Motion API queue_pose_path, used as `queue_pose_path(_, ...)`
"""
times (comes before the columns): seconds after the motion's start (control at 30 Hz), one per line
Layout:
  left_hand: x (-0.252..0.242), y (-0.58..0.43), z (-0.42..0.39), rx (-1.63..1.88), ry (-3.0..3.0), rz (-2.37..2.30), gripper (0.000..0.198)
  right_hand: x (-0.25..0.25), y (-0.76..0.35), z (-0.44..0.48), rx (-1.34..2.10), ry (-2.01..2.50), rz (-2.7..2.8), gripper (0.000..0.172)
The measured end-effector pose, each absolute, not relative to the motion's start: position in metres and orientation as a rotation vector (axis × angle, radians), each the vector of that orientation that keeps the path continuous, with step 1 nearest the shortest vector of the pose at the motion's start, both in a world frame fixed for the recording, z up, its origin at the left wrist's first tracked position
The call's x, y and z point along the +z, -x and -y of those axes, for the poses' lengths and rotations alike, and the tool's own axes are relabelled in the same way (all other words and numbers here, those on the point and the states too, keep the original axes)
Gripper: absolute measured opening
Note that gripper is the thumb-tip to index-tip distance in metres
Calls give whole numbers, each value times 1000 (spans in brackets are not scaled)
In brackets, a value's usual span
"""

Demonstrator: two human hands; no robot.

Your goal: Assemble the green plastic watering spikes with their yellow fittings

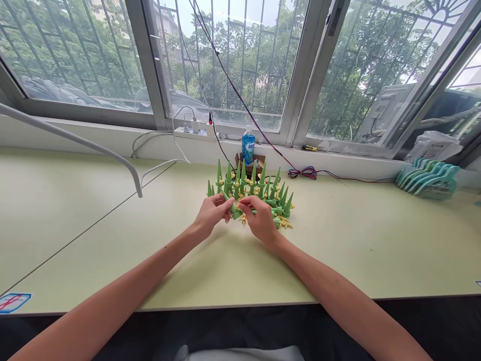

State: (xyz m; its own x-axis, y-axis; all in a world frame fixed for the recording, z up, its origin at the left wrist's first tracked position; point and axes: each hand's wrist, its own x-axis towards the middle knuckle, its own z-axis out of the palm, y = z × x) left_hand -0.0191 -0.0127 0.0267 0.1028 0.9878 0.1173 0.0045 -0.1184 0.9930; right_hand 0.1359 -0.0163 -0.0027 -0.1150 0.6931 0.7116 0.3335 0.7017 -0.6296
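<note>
Over the middle of the table, my left hand (pixel 214 212) is closed around a green plant watering spike (pixel 235 211), which is tilted with its point up and to the left. Close beside it, my right hand (pixel 258 218) pinches a small yellow valve (pixel 237 205) against the spike's side; whether the two are joined I cannot tell. Behind both hands several green spikes (pixel 228 179) with yellow valves stand upright in rows. More spikes lie on their sides by my right hand. Loose yellow valves (pixel 285 223) lie at the group's front right.
A blue bottle (pixel 248 146) stands in a brown cardboard box (pixel 259 160) behind the spikes. Coiled red and black wires (pixel 302 173) lie to its right. Teal hangers (pixel 428 179) are stacked at the far right. A white metal tube (pixel 93 143) juts in from the left.
</note>
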Motion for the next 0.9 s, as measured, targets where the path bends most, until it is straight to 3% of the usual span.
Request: queue_pose_path(0.9, 27, 19, 16, 1370, -1966, -1343, 28, -10, -136, 12, 229, 1023, 1863, 28)
